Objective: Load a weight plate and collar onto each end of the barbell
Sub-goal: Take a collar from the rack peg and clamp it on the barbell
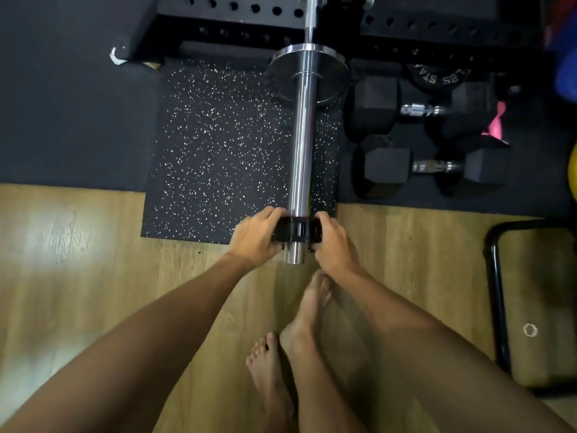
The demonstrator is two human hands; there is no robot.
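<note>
So, left hand (256, 237): clamped on the collar's left side.
Collar (296, 229): around the barbell sleeve (301, 145), near its tip.
Right hand (332, 242): gripping the collar's right side.
Weight plate (307, 73): seated at the sleeve's inner end, well apart from the collar.
Left to do: slide collar against plate; other end unseen.

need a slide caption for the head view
Both hands, left hand and right hand, grip a black collar around the near end of the barbell sleeve, with a plate loaded farther along.
</note>
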